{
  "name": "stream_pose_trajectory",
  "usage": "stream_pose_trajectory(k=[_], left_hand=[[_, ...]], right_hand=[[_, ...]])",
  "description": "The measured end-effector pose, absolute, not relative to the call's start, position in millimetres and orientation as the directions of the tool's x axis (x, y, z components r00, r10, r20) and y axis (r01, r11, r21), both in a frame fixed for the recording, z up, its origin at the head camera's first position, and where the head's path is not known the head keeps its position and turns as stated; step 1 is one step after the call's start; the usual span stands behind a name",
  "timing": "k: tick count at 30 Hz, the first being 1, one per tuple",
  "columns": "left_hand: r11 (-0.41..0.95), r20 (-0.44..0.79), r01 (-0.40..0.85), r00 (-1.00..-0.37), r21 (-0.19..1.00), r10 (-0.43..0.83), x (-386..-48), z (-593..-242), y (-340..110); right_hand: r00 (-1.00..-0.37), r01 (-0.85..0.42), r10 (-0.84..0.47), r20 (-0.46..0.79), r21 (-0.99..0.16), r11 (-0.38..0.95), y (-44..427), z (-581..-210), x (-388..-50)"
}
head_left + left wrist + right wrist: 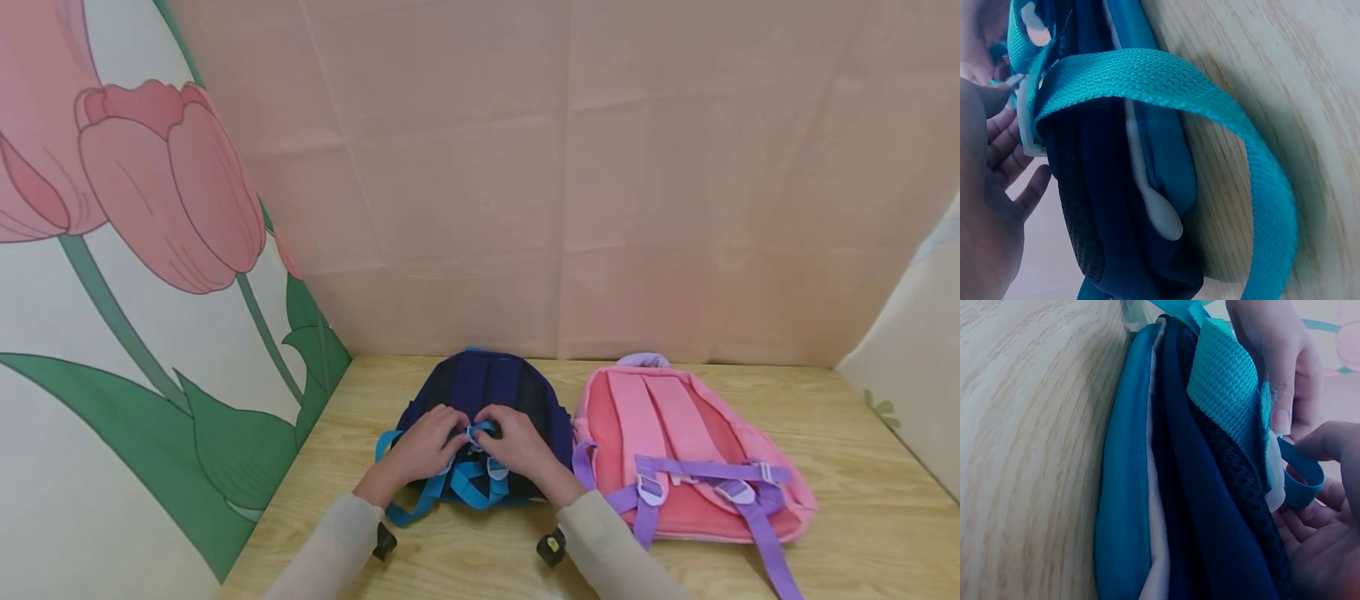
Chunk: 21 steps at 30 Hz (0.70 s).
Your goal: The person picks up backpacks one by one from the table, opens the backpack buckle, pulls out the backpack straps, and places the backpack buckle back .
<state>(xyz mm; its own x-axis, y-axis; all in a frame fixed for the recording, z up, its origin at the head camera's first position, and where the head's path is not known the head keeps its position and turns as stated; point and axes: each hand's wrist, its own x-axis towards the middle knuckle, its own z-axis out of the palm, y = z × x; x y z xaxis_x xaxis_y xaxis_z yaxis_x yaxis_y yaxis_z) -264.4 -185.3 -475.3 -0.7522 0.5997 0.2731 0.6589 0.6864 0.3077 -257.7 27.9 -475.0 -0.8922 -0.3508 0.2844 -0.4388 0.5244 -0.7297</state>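
Observation:
A navy backpack (480,379) with bright blue straps lies with its strap side up on the wooden table. Over its middle, my left hand (429,443) pinches a small white buckle (471,433) between thumb and fingers. Opposite it, my right hand (519,446) pinches a narrow blue strap (486,427) that runs to this buckle. In the right wrist view that strap (1302,487) bends in a loop by the right thumb. A wide blue strap (1147,78) arcs out past a pale adjuster (1030,134) beside the left hand. The fingertips are partly hidden.
A pink backpack (626,417) with purple straps lies close on the right, one purple strap (772,550) trailing toward the front of the table (465,567). A pinkish cloth wall (562,183) stands behind, with a tulip-printed panel (45,308) at left.

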Motion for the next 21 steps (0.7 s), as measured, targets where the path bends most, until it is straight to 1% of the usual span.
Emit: stream_pose_trajectory(k=[12, 21], left_hand=[[0.699, 0.243, 0.642, -0.767, 0.316, 0.594, -264.6, -475.5, -186.2], [0.678, 0.266, 0.66, -0.751, 0.324, 0.604, -264.8, -474.3, -184.7]], right_hand=[[-0.905, -0.415, -0.328, 0.271, -0.732, 0.54, 28.2, -476.2, -256.3], [-0.881, -0.466, -0.362, 0.306, -0.7, 0.541, 27.5, -475.2, -257.8]])
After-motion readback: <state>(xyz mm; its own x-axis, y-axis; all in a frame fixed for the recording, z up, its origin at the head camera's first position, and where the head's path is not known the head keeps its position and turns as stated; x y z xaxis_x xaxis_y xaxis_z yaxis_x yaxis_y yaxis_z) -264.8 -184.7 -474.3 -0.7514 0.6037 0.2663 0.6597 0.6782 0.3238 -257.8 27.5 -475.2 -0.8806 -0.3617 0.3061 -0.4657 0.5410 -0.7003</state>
